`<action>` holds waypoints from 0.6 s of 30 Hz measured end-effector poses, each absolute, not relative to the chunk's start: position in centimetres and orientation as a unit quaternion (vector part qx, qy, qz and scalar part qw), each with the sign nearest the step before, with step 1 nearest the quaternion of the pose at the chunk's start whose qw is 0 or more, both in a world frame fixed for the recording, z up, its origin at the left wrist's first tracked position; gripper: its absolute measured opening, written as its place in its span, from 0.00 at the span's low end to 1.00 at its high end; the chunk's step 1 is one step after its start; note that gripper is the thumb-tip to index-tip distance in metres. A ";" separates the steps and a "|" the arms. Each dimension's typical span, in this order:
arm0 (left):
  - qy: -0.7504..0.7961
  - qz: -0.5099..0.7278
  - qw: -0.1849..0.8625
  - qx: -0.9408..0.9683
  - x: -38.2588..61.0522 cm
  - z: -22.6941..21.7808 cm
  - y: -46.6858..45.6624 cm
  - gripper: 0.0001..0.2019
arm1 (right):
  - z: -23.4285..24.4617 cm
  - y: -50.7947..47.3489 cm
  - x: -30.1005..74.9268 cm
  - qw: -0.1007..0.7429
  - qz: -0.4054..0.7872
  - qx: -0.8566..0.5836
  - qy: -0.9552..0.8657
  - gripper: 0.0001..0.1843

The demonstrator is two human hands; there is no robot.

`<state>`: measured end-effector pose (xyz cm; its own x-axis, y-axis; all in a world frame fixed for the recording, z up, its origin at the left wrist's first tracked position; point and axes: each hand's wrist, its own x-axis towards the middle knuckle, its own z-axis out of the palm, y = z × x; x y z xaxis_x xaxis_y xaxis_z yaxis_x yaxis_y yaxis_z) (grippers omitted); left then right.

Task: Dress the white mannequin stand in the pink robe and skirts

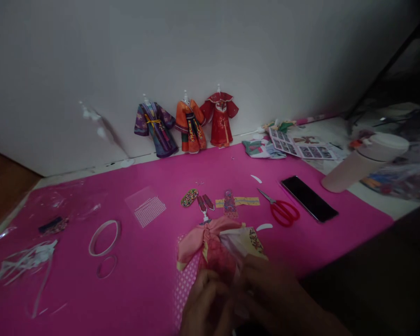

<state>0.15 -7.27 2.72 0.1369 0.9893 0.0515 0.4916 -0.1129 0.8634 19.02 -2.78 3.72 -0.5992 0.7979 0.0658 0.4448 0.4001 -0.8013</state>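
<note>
A small doll dress, with pink sleeves, yellow cuffs and a red skirt, lies on the pink mat around a white doll form with a neck peg. My left hand is closed on the lower skirt. Close beside it, my right hand has its fingers closed on the skirt's right side, where pale printed cloth spreads out. The dim light and my fingers hide the hem between the hands. Just above the dress are a pair of small red patterned strips and a yellow band with a patterned panel.
Red-handled scissors, a phone and a pale bottle stand or lie to the right. Tape rolls, a dotted sticker sheet and white ribbons occupy the left. Several dressed doll forms lean against the wall.
</note>
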 end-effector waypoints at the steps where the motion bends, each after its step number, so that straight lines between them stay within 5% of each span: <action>1: 0.563 0.351 0.340 0.667 -0.1 2.6 -7.2 0.08 | 3.6 -2.7 19.1 0.233 0.401 -0.395 -0.793 0.05; 4: 0.576 0.361 0.229 0.697 -1.4 2.0 -6.7 0.03 | 3.4 -1.8 19.5 0.262 0.427 -0.469 -0.727 0.07; 8: 0.603 0.318 0.104 0.724 -2.7 1.2 -5.6 0.10 | 2.8 -0.1 19.0 0.314 0.433 -0.504 -0.678 0.08; 18: 0.541 0.277 0.024 0.794 -2.2 0.1 -4.6 0.16 | 1.8 3.1 13.8 0.274 0.309 -0.497 -0.764 0.23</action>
